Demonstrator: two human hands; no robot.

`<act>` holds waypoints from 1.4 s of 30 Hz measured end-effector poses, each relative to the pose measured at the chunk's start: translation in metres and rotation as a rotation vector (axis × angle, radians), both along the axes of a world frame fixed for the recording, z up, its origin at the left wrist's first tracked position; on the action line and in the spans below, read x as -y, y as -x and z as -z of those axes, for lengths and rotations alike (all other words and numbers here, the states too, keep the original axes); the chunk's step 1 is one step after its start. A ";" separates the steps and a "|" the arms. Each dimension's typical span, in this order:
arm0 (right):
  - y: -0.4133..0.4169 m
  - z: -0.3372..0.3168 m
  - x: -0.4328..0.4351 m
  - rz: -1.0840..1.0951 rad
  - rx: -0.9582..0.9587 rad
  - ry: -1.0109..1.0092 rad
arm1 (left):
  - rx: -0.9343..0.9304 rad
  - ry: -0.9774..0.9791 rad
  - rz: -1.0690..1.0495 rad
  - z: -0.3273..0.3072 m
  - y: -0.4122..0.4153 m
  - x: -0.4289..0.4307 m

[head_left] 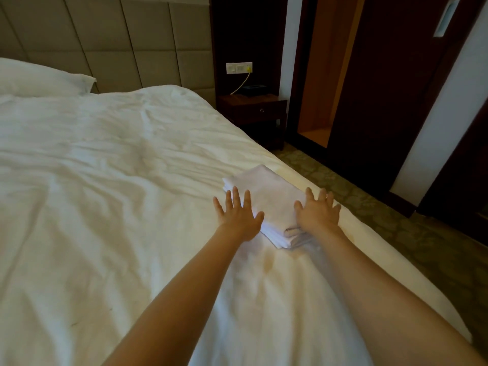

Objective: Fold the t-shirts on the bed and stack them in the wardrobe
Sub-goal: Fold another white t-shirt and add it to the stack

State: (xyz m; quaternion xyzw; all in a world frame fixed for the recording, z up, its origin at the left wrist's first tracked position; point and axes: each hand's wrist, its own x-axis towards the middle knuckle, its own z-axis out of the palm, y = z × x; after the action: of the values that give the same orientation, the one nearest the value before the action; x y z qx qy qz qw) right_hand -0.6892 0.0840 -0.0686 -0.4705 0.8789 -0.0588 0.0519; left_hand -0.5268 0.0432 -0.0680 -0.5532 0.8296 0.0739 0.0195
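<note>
While both my hands are spread over the pile of folded t-shirts (266, 204), I judge the step to be squaring and gathering it for the carry. It lies near the right edge of the bed (105, 180), white on white, several layers showing at its near corner. My left hand (239, 216) has its fingers fanned wide, resting at the pile's left side with the palm partly on the duvet; my right hand (318, 213) lies flat on the near right corner, fingers equally splayed. Neither has closed on anything: they press or hover, they do not grip.

To do this well I would slide each hand in under the bottom layer from opposite sides, keep the thumbs on top, and lift level so the folds do not slip. The near corner looks a little ragged, so I would tidy it first. Soft cotton will sag if held by one end only.

As for where it goes, the wardrobe (324, 88) stands open beyond the bedside table (253, 109), its lit wooden compartment apparently empty, though I see only a narrow slice of it. A dark object, possibly a phone or box, sits on the bedside table.
</note>
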 end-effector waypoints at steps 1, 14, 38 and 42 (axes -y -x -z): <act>-0.006 -0.006 0.000 -0.043 -0.007 -0.007 | 0.003 0.002 -0.020 -0.006 -0.006 0.001; -0.108 -0.093 -0.025 -0.364 0.023 -0.053 | -0.027 0.121 -0.185 -0.097 -0.115 -0.036; -0.348 -0.151 -0.107 -0.839 0.036 -0.044 | -0.016 0.131 -0.590 -0.149 -0.362 -0.183; -0.391 -0.153 -0.116 -0.914 0.035 -0.048 | -0.023 0.135 -0.656 -0.154 -0.405 -0.200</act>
State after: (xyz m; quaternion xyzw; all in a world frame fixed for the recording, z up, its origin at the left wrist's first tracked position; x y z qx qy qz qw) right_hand -0.2978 0.2000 0.0843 -0.8076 0.5812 -0.0173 0.0982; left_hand -0.1214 0.2432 0.0858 -0.7898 0.6106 0.0276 -0.0515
